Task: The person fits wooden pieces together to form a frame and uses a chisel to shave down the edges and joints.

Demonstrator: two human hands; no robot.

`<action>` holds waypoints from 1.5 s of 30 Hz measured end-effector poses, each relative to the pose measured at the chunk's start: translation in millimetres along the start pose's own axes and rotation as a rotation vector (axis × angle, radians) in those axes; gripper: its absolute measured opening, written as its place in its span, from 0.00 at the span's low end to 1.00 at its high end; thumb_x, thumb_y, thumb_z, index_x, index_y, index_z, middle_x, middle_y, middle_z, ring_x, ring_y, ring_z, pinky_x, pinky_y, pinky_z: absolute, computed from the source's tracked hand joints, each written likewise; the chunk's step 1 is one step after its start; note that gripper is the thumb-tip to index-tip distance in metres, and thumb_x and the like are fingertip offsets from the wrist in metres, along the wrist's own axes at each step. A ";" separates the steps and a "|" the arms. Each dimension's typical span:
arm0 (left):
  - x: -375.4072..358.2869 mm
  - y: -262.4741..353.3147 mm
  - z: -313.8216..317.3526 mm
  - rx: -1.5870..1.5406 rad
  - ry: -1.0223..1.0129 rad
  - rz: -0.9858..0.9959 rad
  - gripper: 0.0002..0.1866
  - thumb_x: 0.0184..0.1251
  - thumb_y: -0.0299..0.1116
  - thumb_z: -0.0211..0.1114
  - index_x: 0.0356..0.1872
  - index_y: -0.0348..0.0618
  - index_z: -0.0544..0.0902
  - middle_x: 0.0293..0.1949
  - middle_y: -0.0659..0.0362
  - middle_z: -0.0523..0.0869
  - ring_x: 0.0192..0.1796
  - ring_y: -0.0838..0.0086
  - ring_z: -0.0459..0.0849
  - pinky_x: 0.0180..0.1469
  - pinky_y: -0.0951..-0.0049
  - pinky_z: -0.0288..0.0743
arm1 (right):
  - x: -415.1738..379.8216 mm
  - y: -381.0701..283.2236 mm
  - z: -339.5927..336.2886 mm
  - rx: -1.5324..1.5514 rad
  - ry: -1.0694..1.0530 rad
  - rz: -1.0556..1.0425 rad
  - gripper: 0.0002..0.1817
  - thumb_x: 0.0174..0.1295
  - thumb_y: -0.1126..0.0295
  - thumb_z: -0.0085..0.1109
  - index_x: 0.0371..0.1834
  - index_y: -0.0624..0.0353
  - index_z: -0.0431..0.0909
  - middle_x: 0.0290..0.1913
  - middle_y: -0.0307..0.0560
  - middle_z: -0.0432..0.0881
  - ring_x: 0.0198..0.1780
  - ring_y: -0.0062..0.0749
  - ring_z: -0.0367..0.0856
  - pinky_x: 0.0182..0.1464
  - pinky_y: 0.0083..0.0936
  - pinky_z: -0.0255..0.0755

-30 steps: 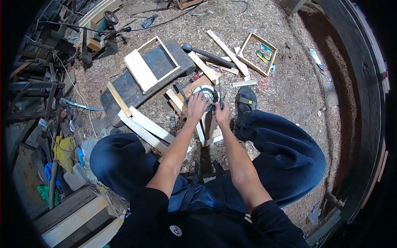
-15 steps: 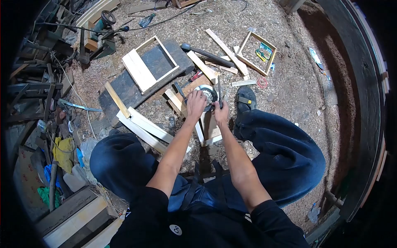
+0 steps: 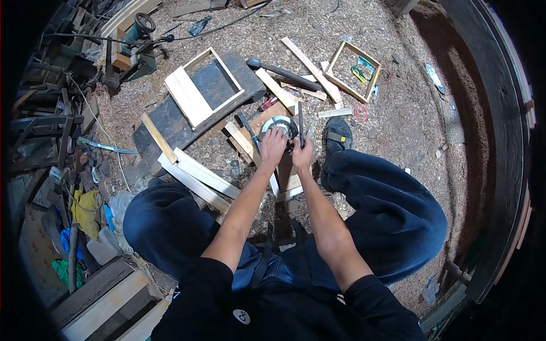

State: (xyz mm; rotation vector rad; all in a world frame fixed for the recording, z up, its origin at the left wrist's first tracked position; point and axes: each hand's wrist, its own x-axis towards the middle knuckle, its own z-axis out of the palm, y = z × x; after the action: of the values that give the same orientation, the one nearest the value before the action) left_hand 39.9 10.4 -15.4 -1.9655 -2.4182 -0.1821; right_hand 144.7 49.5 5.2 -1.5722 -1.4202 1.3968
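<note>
Between my legs, a round metal-rimmed dish (image 3: 277, 121) with small pale bits in it rests near a brown board. My left hand (image 3: 273, 143) reaches into this dish, fingers bent down at its contents; whether they pinch anything is hidden. On the right, my right hand (image 3: 302, 152) is closed around the lower end of a dark narrow tool (image 3: 301, 119), which points away from me. A hammer-like tool (image 3: 248, 128) with a dark handle lies left of the dish.
A partly slatted wooden frame (image 3: 190, 98) sits on a dark slab (image 3: 226, 66). Another frame (image 3: 372, 59) surrounds a green packet. Wood strips (image 3: 200, 175) lie near my left knee. My right foot (image 3: 339, 133) stands beside the work area. Scrap piles fill the left side.
My left hand has shifted slightly right and down over the dish, uncovering more of its rim. The hammer-like tool's handle shows more. My right hand still holds the dark tool.
</note>
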 end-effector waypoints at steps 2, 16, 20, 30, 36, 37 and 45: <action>2.7 -1.5 1.8 -0.007 -0.011 0.034 0.08 0.48 0.34 0.67 0.28 0.44 0.87 0.41 0.60 0.82 0.53 0.68 0.75 0.54 0.68 0.68 | -1.0 -2.1 -0.7 0.044 -0.018 0.073 0.11 0.69 0.64 0.55 0.34 0.61 0.75 0.26 0.44 0.82 0.20 0.27 0.77 0.26 0.28 0.71; 11.5 -30.5 -39.9 -1.618 0.053 -0.696 0.09 0.67 0.28 0.65 0.46 0.39 0.82 0.38 0.58 0.89 0.33 0.79 0.83 0.39 0.80 0.76 | 16.6 -20.5 23.0 0.014 0.023 -0.130 0.11 0.68 0.67 0.57 0.31 0.64 0.77 0.26 0.43 0.82 0.29 0.23 0.77 0.36 0.26 0.70; 7.7 -50.9 -68.9 -1.678 0.000 -0.689 0.12 0.70 0.31 0.63 0.50 0.39 0.81 0.41 0.60 0.88 0.37 0.82 0.82 0.41 0.82 0.74 | 13.7 -40.3 34.1 0.064 -0.028 -0.177 0.10 0.67 0.67 0.59 0.32 0.63 0.78 0.26 0.40 0.82 0.28 0.21 0.76 0.34 0.24 0.70; -3.2 -81.1 -91.3 -1.669 0.359 -0.671 0.16 0.72 0.42 0.63 0.50 0.41 0.83 0.39 0.64 0.87 0.38 0.82 0.83 0.40 0.81 0.72 | -1.4 -112.3 68.6 0.282 -0.362 -0.257 0.11 0.66 0.62 0.62 0.33 0.59 0.83 0.20 0.28 0.71 0.19 0.10 0.60 0.18 0.16 0.49; -10.8 -87.1 -130.3 -1.700 0.465 -0.716 0.14 0.74 0.41 0.61 0.48 0.40 0.83 0.37 0.65 0.85 0.37 0.82 0.80 0.42 0.81 0.74 | -19.8 -136.4 85.2 0.318 -0.492 -0.288 0.11 0.65 0.64 0.64 0.39 0.62 0.83 0.30 0.34 0.81 0.32 0.14 0.73 0.35 0.15 0.66; -10.9 -89.6 -129.1 -1.672 0.542 -0.655 0.13 0.74 0.39 0.60 0.48 0.40 0.82 0.36 0.66 0.84 0.36 0.83 0.80 0.40 0.82 0.73 | -22.7 -140.4 88.8 0.328 -0.496 -0.296 0.11 0.65 0.64 0.64 0.39 0.62 0.83 0.30 0.33 0.81 0.30 0.14 0.72 0.33 0.15 0.66; -27.8 -122.7 -152.1 -1.113 0.406 -0.574 0.07 0.66 0.26 0.64 0.42 0.34 0.83 0.35 0.54 0.88 0.37 0.73 0.87 0.40 0.73 0.80 | -19.4 -138.9 111.3 0.188 -0.531 -0.302 0.11 0.63 0.66 0.65 0.33 0.66 0.82 0.23 0.31 0.77 0.26 0.13 0.70 0.28 0.16 0.65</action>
State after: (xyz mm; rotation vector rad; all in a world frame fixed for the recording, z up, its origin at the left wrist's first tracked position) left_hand -83.0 -57.0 123.6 -1.0233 -2.6804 -2.0353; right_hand -1.9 42.8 107.8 -0.8535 -1.6773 1.7701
